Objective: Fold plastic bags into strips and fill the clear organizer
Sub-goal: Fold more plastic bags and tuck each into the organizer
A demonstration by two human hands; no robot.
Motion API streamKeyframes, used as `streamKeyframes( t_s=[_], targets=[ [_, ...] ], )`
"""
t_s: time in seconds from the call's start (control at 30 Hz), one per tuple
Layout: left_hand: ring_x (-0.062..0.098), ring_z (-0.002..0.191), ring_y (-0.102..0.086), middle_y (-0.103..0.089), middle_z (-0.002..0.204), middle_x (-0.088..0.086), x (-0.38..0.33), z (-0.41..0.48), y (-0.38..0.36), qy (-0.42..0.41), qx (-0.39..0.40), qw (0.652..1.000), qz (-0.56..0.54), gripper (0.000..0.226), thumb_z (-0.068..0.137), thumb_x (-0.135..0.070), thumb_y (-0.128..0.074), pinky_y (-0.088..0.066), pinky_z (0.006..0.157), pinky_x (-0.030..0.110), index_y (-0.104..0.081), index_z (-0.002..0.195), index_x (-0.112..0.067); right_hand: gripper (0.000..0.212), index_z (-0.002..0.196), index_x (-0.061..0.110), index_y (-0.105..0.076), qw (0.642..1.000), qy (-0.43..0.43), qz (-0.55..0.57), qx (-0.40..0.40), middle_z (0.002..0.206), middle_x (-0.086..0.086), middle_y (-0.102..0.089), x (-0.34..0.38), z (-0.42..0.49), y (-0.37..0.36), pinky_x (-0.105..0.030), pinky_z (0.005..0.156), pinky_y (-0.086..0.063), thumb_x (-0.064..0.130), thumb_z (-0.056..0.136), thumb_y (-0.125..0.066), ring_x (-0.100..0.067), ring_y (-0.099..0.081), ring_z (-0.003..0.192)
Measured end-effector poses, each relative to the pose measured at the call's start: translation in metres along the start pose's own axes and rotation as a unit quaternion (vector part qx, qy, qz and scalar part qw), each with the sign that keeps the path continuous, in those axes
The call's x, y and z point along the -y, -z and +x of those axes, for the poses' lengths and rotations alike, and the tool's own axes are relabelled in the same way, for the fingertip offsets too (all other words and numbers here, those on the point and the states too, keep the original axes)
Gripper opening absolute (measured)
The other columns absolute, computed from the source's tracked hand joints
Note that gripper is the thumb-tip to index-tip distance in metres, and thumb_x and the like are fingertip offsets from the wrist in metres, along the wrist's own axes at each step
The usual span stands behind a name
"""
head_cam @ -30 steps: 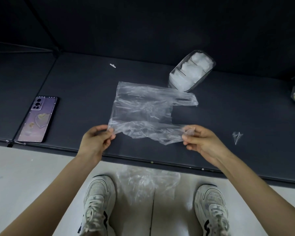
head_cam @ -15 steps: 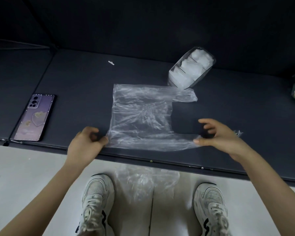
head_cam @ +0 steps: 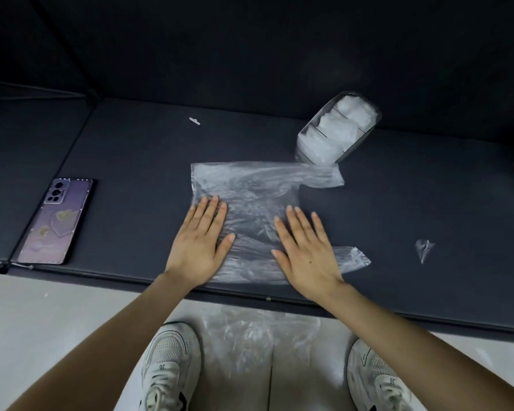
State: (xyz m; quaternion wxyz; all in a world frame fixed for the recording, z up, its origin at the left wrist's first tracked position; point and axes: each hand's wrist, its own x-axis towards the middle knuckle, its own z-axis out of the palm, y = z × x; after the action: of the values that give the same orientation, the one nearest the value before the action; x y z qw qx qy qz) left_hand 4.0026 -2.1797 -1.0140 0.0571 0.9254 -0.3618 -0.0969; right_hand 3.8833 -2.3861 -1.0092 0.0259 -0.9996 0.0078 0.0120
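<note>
Head view. The plastic bag (head_cam: 258,203) lies flat and unfolded on the dark table (head_cam: 131,161), handles pointing right. Left hand (head_cam: 199,247) and right hand (head_cam: 306,250) both rest palm-down on it. Left fingers are straight and close together with the thumb out; right fingers are straight and slightly spread. Nothing is pinched.

Progress, as a judgement: this is the smoothing step, with no fold made yet in this bag. The clear organizer (head_cam: 371,126), behind and right of the bag, shows white folded bags in all three visible sections and looks nearly full. A heap of loose bags (head_cam: 255,330) waits on the floor between the shoes, so more remains.

Edges and room: the bag's near edge sits close to the table's front edge, just ahead of the wrists. The upper handle's tip reaches the organizer's base. There is bare table between the bag and the phone (head_cam: 57,223) at left, and between the bag and a plastic scrap (head_cam: 424,249) at right.
</note>
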Motion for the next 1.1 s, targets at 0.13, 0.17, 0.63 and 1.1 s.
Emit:
streamKeyframes(
  t_s=[0.13, 0.17, 0.63, 1.1],
  targets=[
    [0.022, 0.149, -0.008, -0.011, 0.159, 0.006, 0.002, -0.003, 0.005, -0.011, -0.012, 0.999, -0.044, 0.078, 0.095, -0.066, 0.000, 0.007, 0.119, 0.027, -0.014, 0.150, -0.013, 0.060, 0.142, 0.002, -0.042, 0.999, -0.027, 0.012, -0.037, 0.148, -0.023, -0.038, -0.016, -0.008, 0.015, -0.050, 0.114, -0.020, 0.042, 0.103, -0.019, -0.036, -0.036, 0.138],
    [0.020, 0.149, -0.006, -0.009, 0.159, 0.003, 0.003, -0.004, 0.008, -0.010, -0.019, 0.997, -0.072, 0.081, 0.092, -0.069, -0.001, 0.006, 0.120, 0.027, -0.015, 0.151, -0.015, 0.061, 0.142, 0.001, -0.041, 0.997, -0.029, 0.026, -0.061, 0.148, -0.023, -0.037, -0.016, 0.001, 0.021, -0.049, 0.114, -0.021, 0.043, 0.104, -0.018, -0.035, -0.034, 0.139],
    [0.014, 0.148, 0.008, 0.001, 0.161, -0.001, 0.026, 0.068, 0.009, 0.027, -0.039, 0.999, 0.002, 0.084, 0.084, -0.065, 0.008, 0.012, 0.119, 0.030, -0.002, 0.153, -0.019, 0.085, 0.154, 0.013, -0.003, 0.994, -0.010, -0.060, 0.086, 0.162, -0.005, -0.003, -0.018, 0.110, 0.011, -0.043, 0.120, 0.009, 0.058, 0.084, 0.018, -0.021, 0.001, 0.149],
    [0.008, 0.108, -0.061, -0.071, 0.109, -0.005, 0.021, -0.007, 0.029, -0.025, -0.171, 0.918, -0.356, 0.035, 0.091, -0.041, -0.052, -0.044, 0.099, 0.026, -0.075, 0.099, -0.015, 0.027, 0.089, 0.020, -0.074, 0.949, 0.278, 0.136, -0.058, 0.110, -0.001, -0.070, 0.011, 0.007, 0.011, -0.034, 0.089, -0.042, 0.042, 0.086, -0.058, -0.022, -0.061, 0.102]
  ],
)
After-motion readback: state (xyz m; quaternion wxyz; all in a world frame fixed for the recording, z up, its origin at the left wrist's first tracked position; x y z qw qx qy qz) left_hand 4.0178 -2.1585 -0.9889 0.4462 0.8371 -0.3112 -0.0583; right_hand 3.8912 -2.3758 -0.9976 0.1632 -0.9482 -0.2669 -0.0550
